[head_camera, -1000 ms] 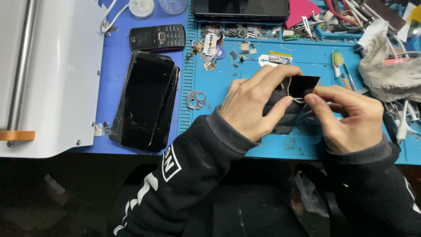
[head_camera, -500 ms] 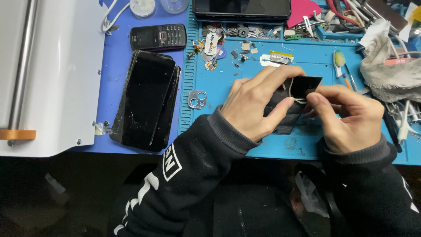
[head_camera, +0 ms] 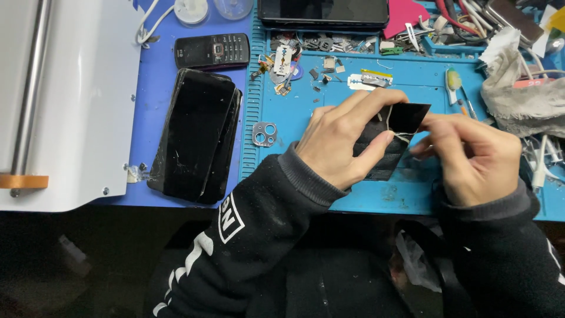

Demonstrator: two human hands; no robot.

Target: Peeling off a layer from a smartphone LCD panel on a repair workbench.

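Far left on the bench (head_camera: 147, 70) there's a white machine (head_camera: 76, 106) with a metal roller bar and an orange tab. Just right of it, a stack of dark phones with cracked glass (head_camera: 197, 135) lies on the purple mat, with a small keypad phone (head_camera: 213, 50) above it. On the blue work mat (head_camera: 424, 200) sits a little silver camera-lens frame (head_camera: 265, 133), near the left hand (head_camera: 347, 144). That hand is closed around a dark phone panel (head_camera: 406, 118), fingers on top and thumb pressing from below, so the panel is held up just over the blue mat, between both hands. The right hand (head_camera: 477, 159) is pinched shut on the panel's lower right edge, fingertips touching it, where a thin pale strip shows. Behind the hands are razor blades (head_camera: 359, 82) and loose small parts; a grubby cloth (head_camera: 518, 94) lies far right.
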